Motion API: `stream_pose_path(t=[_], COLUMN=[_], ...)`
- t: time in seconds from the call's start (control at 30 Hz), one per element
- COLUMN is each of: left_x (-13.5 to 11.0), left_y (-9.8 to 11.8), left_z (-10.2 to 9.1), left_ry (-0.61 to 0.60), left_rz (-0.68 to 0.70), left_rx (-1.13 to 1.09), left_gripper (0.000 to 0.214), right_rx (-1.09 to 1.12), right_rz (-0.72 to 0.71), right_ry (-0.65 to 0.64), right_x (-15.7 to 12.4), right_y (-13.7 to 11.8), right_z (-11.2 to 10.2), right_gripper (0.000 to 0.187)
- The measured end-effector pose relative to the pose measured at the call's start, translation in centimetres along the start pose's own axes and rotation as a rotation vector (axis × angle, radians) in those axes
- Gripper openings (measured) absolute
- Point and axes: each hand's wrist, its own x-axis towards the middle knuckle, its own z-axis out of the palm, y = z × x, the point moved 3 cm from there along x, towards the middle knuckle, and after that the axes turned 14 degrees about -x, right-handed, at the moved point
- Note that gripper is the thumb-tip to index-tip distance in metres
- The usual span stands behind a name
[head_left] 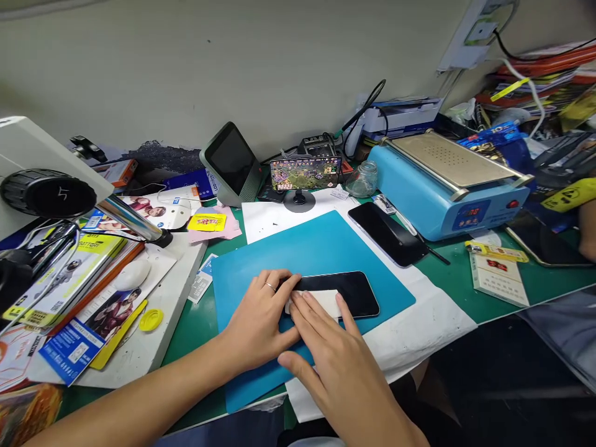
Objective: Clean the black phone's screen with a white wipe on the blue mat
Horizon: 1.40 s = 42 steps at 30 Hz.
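Note:
A black-screened smartphone (358,292) lies face up on a blue mat (279,248). My left hand (258,316), with a ring on one finger, grips the phone's left end between thumb and fingers. My right hand (335,354) presses a folded white wipe (330,302) against the screen, its fingers stretched forward over it. Part of the wipe is hidden under those fingers. Beyond the mat's right edge, a second dark smartphone (386,233) rests on white paper (419,310).
Behind stand a phone showing a game (305,174), a smart display (233,162) and a glass jar (363,180). A blue heating-plate machine (447,186) is at right, near another person's hand (589,220) by a phone (549,239). Boxes (69,279) and a lamp pole (135,220) crowd the left.

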Motion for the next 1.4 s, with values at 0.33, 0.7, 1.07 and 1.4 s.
stream_pose_path(t=[0.33, 0.7, 1.07, 1.4], left_x=[0.0, -0.1, 0.0, 0.0], left_y=[0.1, -0.1, 0.1, 0.2], left_z=[0.0, -0.1, -0.2, -0.3], left_ry=[0.006, -0.027, -0.027, -0.027], left_rz=[-0.009, -0.013, -0.018, -0.014], left_rx=[0.015, 0.002, 0.005, -0.009], left_gripper=[0.057, 0.063, 0.062, 0.062], right_rx=[0.020, -0.128, -0.206, -0.233], right_rz=[0.015, 0.121, 0.182, 0.218], right_ry=[-0.055, 0.006, 0.074, 0.127], right_x=[0.0, -1.5, -2.4, -2.5], right_y=[0.7, 4.5, 5.7, 5.7], right_z=[0.0, 0.3, -1.0, -1.1], right_gripper=[0.058, 0.059, 0.057, 0.056])
